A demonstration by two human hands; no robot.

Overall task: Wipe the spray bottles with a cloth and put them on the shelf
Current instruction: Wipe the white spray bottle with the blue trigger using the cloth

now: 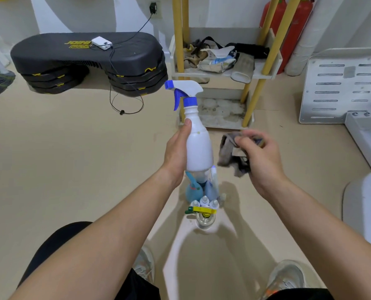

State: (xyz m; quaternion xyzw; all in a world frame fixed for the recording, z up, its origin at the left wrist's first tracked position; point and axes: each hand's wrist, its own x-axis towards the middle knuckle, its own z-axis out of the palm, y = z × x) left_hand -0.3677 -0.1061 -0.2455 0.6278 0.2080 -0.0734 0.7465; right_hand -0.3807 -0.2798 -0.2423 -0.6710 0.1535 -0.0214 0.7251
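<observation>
My left hand grips a white spray bottle with a blue trigger and collar, held upright in the air in front of the shelf. Just to its right, my right hand holds a grey-brown cloth bunched in its fingers; the cloth hangs close to the bottle's side, and the blur hides whether they touch. On the floor below stand several more spray bottles, bluish and clear, one with a yellow trigger. The low shelf with yellow posts stands straight ahead.
The shelf's upper tier holds rags, bags and a brush; its bottom tier is dirty and bare. Stacked black step platforms with a cable lie at the left. A white metal frame and red extinguishers stand at the right.
</observation>
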